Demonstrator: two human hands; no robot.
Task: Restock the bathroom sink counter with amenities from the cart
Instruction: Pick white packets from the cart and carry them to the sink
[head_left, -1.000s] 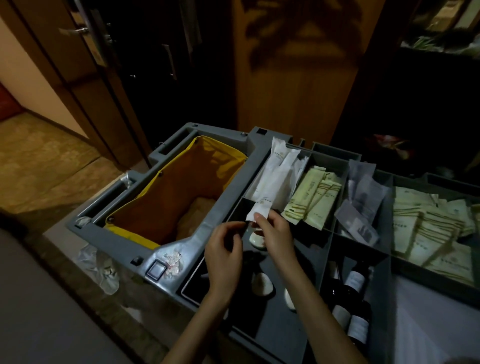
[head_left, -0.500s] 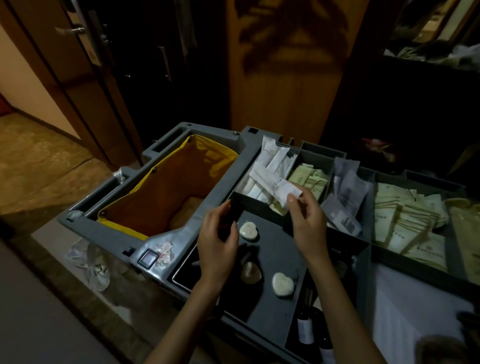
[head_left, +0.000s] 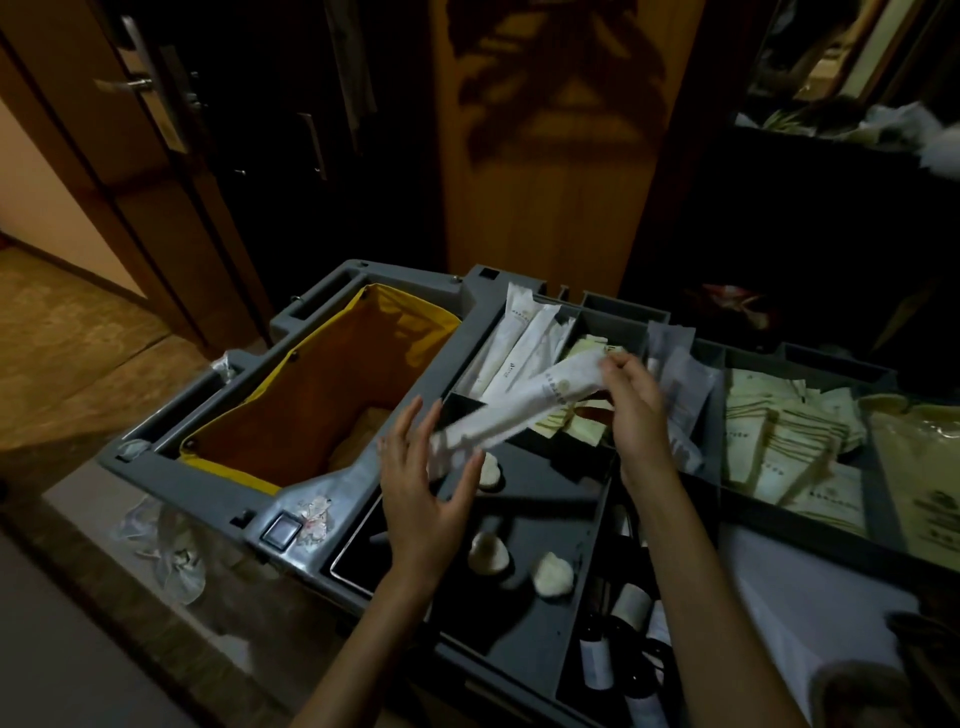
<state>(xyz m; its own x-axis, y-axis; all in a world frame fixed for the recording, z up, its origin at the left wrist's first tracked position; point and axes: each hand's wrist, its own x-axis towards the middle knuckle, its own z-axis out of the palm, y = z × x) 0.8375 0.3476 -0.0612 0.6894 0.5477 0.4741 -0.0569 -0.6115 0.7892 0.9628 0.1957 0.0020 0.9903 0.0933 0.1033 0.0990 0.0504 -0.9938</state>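
Over grey cart (head_left: 332, 291), right hand (head_left: 631, 415) pinching long white packet (head_left: 524, 410) (slightly blurred), left hand (head_left: 421, 493) fingers spread

Single view, worn on the head, wide-angle. Aimed forward and steeply down. Set close above the near side of the cart (head_left: 467, 301), looking across its top toward the far wall. Centred roughly on the packet (head_left: 519, 410), with the left hand (head_left: 421, 499) and right hand (head_left: 634, 410) at mid-frame and both forearms reaching in from the bottom edge. Lower right filled by the compartments; yellow bag (head_left: 332, 395) left of centre. Upper half given to farther surroundings: door (head_left: 78, 130) top left, wooden panel (head_left: 540, 156) top centre, shelf (head_left: 831, 119) top right. Floor (head_left: 62, 353) at far left. Straight edges bowed toward the borders.
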